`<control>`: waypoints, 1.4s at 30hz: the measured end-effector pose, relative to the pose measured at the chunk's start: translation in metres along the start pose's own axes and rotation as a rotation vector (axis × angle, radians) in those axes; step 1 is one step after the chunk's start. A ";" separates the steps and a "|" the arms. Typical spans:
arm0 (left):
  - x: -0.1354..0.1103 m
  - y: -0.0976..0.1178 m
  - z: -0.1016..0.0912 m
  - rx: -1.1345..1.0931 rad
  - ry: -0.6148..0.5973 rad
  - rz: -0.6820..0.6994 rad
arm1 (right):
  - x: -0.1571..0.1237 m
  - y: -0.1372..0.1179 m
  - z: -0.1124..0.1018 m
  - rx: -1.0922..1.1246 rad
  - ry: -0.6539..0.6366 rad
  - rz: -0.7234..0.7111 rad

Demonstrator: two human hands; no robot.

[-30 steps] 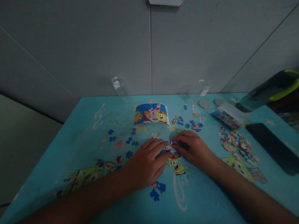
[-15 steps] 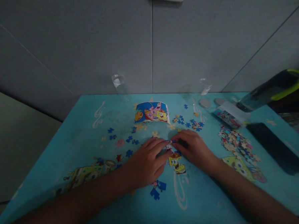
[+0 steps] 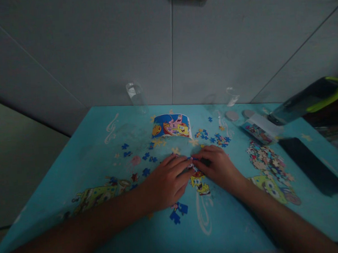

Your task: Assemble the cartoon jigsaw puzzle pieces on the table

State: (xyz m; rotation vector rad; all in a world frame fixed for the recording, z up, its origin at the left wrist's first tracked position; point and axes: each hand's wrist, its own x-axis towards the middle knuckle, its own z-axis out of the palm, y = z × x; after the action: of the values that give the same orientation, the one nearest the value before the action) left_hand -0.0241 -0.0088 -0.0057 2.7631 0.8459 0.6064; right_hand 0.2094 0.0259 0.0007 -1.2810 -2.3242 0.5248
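Note:
In the head view, a small joined section of jigsaw puzzle (image 3: 199, 185) with a yellow cartoon face lies on the blue table. At its upper end my left hand (image 3: 172, 182) reaches in from the left, fingers together and fingertips on a small jigsaw piece. Opposite it, my right hand (image 3: 216, 162) pinches at the same spot with thumb and forefinger. The fingertips nearly meet, and they partly hide the pieces between them. Blue joined pieces (image 3: 179, 212) lie just below my left hand. More loose blue pieces (image 3: 146, 172) are scattered to its left.
A curved picture card (image 3: 171, 126) stands behind the hands. To the right are a heap of jigsaw pieces (image 3: 268, 162), a dark flat case (image 3: 312, 166), a printed box (image 3: 260, 131) and a bottle (image 3: 306, 101). Clear containers (image 3: 136, 98) stand by the wall.
Both hands stay at the upper end of the joined section. The right fingertips have shifted slightly left and down, closer to the left ones.

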 end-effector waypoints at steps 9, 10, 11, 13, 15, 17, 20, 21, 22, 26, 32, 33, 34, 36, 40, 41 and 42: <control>0.000 0.000 0.001 0.010 -0.002 0.003 | -0.007 0.000 -0.004 -0.069 -0.028 -0.084; 0.000 0.000 0.001 0.011 -0.011 0.004 | -0.008 -0.001 -0.004 -0.055 -0.018 -0.084; -0.001 -0.001 0.001 0.012 -0.019 0.004 | -0.009 -0.001 -0.005 -0.037 -0.008 -0.081; -0.001 -0.001 0.002 0.014 -0.025 0.000 | -0.009 0.000 -0.009 -0.001 0.011 -0.072; -0.002 -0.002 0.002 0.010 -0.024 0.001 | -0.010 0.004 -0.016 0.023 0.045 -0.060; -0.003 -0.002 0.001 0.001 -0.016 0.009 | -0.011 0.010 -0.026 0.018 0.092 -0.037; -0.004 -0.003 0.001 -0.010 -0.013 0.017 | -0.014 0.023 -0.042 -0.038 0.165 0.031; -0.004 -0.003 0.001 -0.012 -0.015 0.018 | -0.014 0.027 -0.046 -0.060 0.189 0.055; -0.004 -0.003 0.000 -0.014 -0.015 0.019 | -0.015 0.031 -0.051 -0.081 0.209 0.077; -0.003 -0.003 -0.001 -0.020 0.004 0.023 | -0.016 0.040 -0.060 -0.136 0.240 0.132; -0.003 -0.004 0.000 -0.030 0.009 0.028 | -0.015 0.037 -0.060 -0.154 0.209 0.102; -0.003 -0.003 0.000 -0.033 0.010 0.027 | -0.015 0.037 -0.060 -0.150 0.206 0.099; -0.003 -0.003 -0.001 -0.036 0.009 0.025 | -0.015 0.037 -0.060 -0.147 0.206 0.100; -0.002 -0.003 -0.002 -0.038 0.004 0.024 | -0.015 0.037 -0.060 -0.143 0.208 0.109; -0.002 -0.003 -0.003 -0.025 -0.015 0.029 | -0.015 0.038 -0.060 -0.141 0.208 0.126; -0.002 -0.003 -0.003 -0.019 -0.017 0.033 | -0.015 0.039 -0.060 -0.142 0.208 0.127; -0.003 -0.003 -0.002 -0.012 -0.020 0.037 | -0.015 0.039 -0.060 -0.143 0.209 0.128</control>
State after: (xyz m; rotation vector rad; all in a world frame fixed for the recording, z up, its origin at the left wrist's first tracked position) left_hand -0.0286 -0.0078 -0.0056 2.7750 0.7865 0.5876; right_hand 0.2759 0.0398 0.0279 -1.4827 -2.1486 0.2535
